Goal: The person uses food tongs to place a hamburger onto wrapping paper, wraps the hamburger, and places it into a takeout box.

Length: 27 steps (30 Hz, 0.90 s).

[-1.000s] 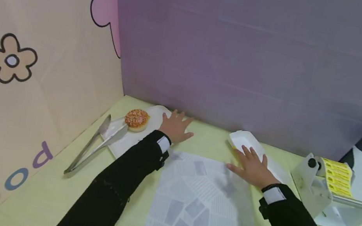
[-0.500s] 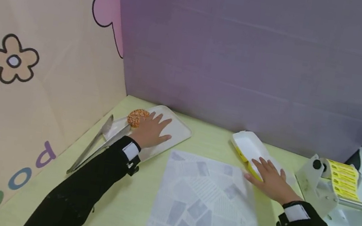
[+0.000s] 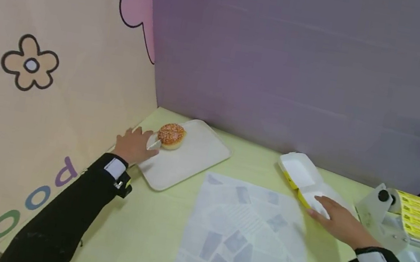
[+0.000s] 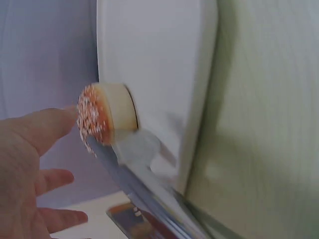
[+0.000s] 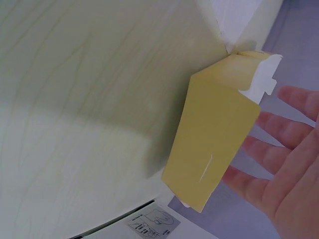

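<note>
A sesame bun [image 3: 170,136] sits at the left end of a white tray [image 3: 197,156]. My left hand [image 3: 134,144] hovers beside the bun, over metal tongs [image 4: 144,191]; its fingers stay extended in the left wrist view. The tongs' tips lie next to the bun, while their handles are mostly hidden by the hand and sleeve in the head view. On the right, my right hand [image 3: 344,222] is at the near half of a yellow-and-white folding food box [image 3: 303,172], which lies unfolded. Its fingers reach over the box's edge without curling around it.
A newspaper-print sheet [image 3: 246,242] lies between the arms. To the right stands a label dispenser [image 3: 388,228] with a roll of yellow labels [image 3: 418,214]. A purple backdrop [image 3: 285,69] and a cream side panel [image 3: 81,60] border the table.
My left hand has moved left across the tray, past the bun to the tongs. My right hand has shifted right and nearer, to the box's near half. The view has turned slightly.
</note>
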Tool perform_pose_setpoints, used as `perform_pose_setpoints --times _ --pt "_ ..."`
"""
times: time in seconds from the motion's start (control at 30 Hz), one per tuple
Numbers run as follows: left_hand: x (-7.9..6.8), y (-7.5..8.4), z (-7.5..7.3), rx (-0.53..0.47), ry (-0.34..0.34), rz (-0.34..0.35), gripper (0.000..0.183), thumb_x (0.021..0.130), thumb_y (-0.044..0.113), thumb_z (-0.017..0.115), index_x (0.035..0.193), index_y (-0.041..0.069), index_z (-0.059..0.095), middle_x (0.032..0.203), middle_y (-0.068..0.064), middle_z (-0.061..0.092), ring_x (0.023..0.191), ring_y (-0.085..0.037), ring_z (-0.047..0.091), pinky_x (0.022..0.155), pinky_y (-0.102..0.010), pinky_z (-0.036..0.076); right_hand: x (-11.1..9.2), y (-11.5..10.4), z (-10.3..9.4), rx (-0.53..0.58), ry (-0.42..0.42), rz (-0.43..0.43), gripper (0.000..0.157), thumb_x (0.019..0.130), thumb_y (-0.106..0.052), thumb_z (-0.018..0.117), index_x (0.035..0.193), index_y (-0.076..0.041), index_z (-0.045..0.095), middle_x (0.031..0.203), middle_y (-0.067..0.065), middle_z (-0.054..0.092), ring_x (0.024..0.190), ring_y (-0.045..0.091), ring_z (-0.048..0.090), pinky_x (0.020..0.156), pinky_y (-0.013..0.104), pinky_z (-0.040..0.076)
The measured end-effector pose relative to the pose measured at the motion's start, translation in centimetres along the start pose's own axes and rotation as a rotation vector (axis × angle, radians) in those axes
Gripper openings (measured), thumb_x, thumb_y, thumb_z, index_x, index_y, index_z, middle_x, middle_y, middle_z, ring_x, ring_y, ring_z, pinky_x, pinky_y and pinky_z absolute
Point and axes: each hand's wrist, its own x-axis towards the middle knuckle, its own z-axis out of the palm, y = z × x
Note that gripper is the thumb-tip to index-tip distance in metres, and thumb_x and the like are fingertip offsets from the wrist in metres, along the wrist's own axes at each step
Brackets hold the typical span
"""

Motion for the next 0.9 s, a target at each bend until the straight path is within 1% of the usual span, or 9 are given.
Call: perform_pose_setpoints --times 0.1,0.23,0.33,0.43,0.47,0.53,0.7,0.83,0.9 --pt "-0.8 -1.0 -0.2 -0.039 -0.034 -0.061 0.082 0.088 0.049 0.063 0.148 0.001 0.034 0.139 -0.035 0.040 0.121 -0.055 0.041 0.089 -0.068 0.039 -0.3 0.2 -0.2 -0.008 -0.017 0.002 0.066 0.098 -0.044 0.054 0.137 0.009 0.045 0.135 0.037 0.045 0.120 0.054 0.044 0.092 0.063 0.039" --pt "-1.7 -2.0 -0.1 -0.088 -0.082 -0.099 0.095 0.083 0.049 0.070 0.148 -0.004 0.028 0.128 -0.039 0.048 0.108 -0.054 0.053 0.081 -0.059 0.048 -0.4 0.2 -0.3 -0.035 -0.020 -0.013 0.062 0.098 -0.042 0.056 0.132 0.009 0.050 0.128 0.035 0.053 0.114 0.052 0.051 0.088 0.060 0.043" --pt "-2.2 -2.4 0.1 -0.097 -0.109 -0.128 0.103 0.076 0.047 0.078 0.144 -0.012 0.027 0.116 -0.039 0.055 0.100 -0.049 0.059 0.076 -0.052 0.051 -0.3 0.2 -0.5 -0.049 -0.011 -0.022 0.059 0.098 -0.040 0.057 0.129 0.010 0.053 0.125 0.034 0.055 0.112 0.052 0.052 0.087 0.060 0.043" --pt "-2.7 -2.4 0.3 -0.103 -0.119 -0.171 0.104 0.070 0.043 0.083 0.136 -0.017 0.029 0.110 -0.038 0.057 0.097 -0.047 0.061 0.075 -0.050 0.052 -0.2 0.2 -0.7 -0.053 -0.007 -0.023 0.058 0.098 -0.040 0.056 0.127 0.011 0.053 0.124 0.035 0.055 0.112 0.053 0.051 0.087 0.061 0.043" --pt "-2.8 -2.3 0.3 -0.103 -0.115 -0.179 0.101 0.069 0.042 0.083 0.133 -0.018 0.032 0.108 -0.037 0.057 0.097 -0.047 0.061 0.074 -0.050 0.052 -0.3 0.2 -0.8 -0.050 -0.008 -0.023 0.058 0.098 -0.039 0.056 0.127 0.011 0.053 0.124 0.035 0.055 0.112 0.053 0.051 0.087 0.061 0.043" --pt "-3.1 -2.3 0.4 -0.106 -0.109 -0.177 0.091 0.070 0.038 0.083 0.125 -0.019 0.039 0.105 -0.034 0.058 0.095 -0.046 0.062 0.074 -0.050 0.053 -0.3 0.2 -0.8 -0.047 -0.011 -0.024 0.058 0.098 -0.040 0.056 0.127 0.011 0.053 0.123 0.036 0.055 0.111 0.054 0.051 0.086 0.061 0.043" --pt "-3.6 -2.7 1.1 -0.088 -0.092 -0.131 0.060 0.075 0.032 0.077 0.102 -0.017 0.054 0.097 -0.028 0.056 0.082 -0.040 0.063 0.067 -0.049 0.053 -0.2 -0.2 -0.6 -0.046 -0.016 -0.025 0.058 0.098 -0.039 0.056 0.128 0.010 0.053 0.124 0.036 0.054 0.111 0.053 0.052 0.085 0.060 0.044" --pt "-4.1 -3.1 1.4 -0.107 -0.075 -0.136 0.049 0.080 0.029 0.072 0.093 -0.016 0.058 0.095 -0.029 0.055 0.075 -0.037 0.062 0.063 -0.047 0.052 0.3 -0.6 -0.7 -0.059 -0.005 -0.030 0.058 0.098 -0.039 0.056 0.127 0.011 0.053 0.124 0.036 0.054 0.110 0.053 0.052 0.085 0.060 0.044" --pt "-4.3 -3.1 1.3 -0.131 -0.072 -0.147 0.047 0.083 0.027 0.070 0.092 -0.016 0.057 0.095 -0.029 0.055 0.073 -0.036 0.061 0.062 -0.046 0.052 0.5 -0.9 -0.8 -0.066 0.009 -0.033 0.057 0.098 -0.039 0.057 0.127 0.011 0.054 0.123 0.035 0.056 0.110 0.052 0.053 0.087 0.061 0.043"
